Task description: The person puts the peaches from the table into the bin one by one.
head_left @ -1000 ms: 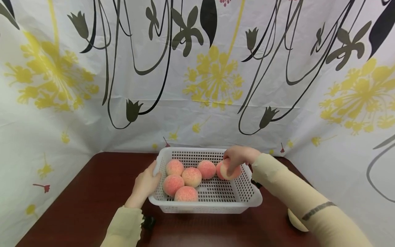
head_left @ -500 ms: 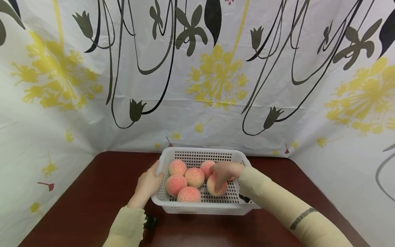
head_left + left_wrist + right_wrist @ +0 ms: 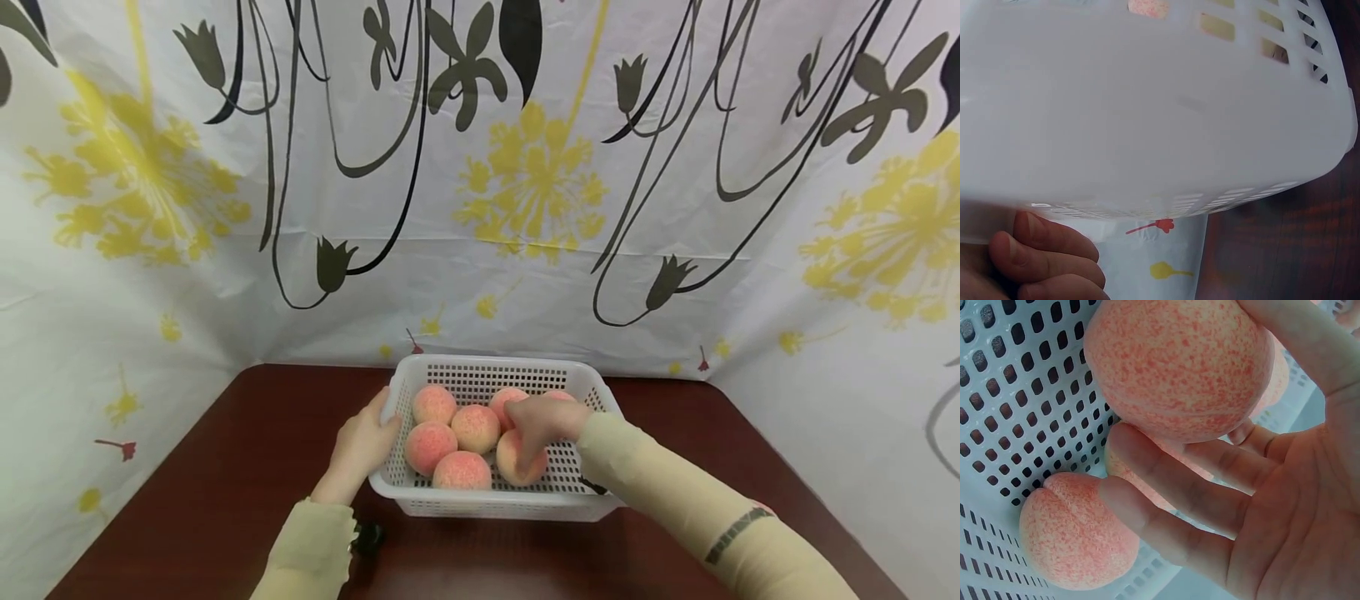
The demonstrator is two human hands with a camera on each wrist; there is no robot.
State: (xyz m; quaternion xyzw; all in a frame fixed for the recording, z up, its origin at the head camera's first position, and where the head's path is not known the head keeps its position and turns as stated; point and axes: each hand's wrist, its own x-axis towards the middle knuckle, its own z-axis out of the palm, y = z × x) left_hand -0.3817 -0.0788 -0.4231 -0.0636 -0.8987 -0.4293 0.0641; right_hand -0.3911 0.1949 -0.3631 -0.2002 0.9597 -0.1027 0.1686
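A white perforated plastic basket point(image 3: 517, 507) stands on the table with several pink-and-cream peaches inside. My left hand point(image 3: 363, 446) grips its left rim; in the left wrist view the curled fingers point(image 3: 1054, 250) lie against the basket's edge. With thumb and fingers, my right hand point(image 3: 546, 419) holds a peach point(image 3: 513, 460) low in the basket, right of the front peach point(image 3: 462, 473). The right wrist view shows this held peach point(image 3: 1179, 362) close up, above another peach point(image 3: 1079, 531) on the basket floor. A peach point(image 3: 558, 397) at the back right is partly covered by that hand.
The dark red-brown table point(image 3: 202, 500) extends around the basket. Behind it and along the sides hangs a white sheet point(image 3: 390, 325) with a flower print. A small pink patch of something point(image 3: 761, 506) peeks out behind the right sleeve.
My right hand has carried the peach leftward and nearer from the basket's right end, down beside the front peaches. In the last half second it moved only slightly. The left hand keeps its grip.
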